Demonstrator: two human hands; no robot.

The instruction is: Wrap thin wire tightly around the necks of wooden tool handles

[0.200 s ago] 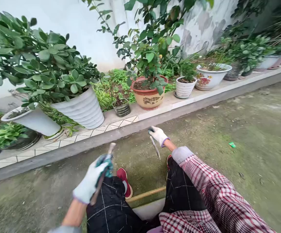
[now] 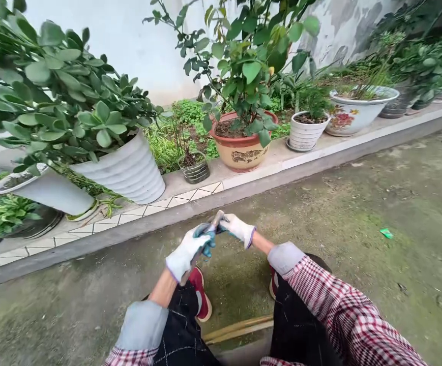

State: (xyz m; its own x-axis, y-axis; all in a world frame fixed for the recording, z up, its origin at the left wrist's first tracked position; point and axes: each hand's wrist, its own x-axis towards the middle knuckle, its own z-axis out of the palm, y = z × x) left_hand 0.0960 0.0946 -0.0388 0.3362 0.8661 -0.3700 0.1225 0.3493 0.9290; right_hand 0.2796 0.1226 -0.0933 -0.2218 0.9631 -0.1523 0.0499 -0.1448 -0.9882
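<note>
Both my hands wear white gloves with blue-green fingertips and meet in front of my knees. My left hand is closed around a grey metal hand tool whose tip sticks up past my fingers. My right hand is closed too, pinching at the tip of that tool; whether it holds anything more is hidden. Below them are my dark checked trousers, plaid sleeves and red shoes on mossy concrete.
A tiled ledge runs across ahead, carrying a big white ribbed pot, a small dark pot, a terracotta pot, a small white pot and a flowered bowl. A wooden stick lies between my feet. Green scrap lies right.
My hands were apart, each with a thin tool; now they have come together in front of me at the tool's tip. The view has shifted slightly closer to the pots.
</note>
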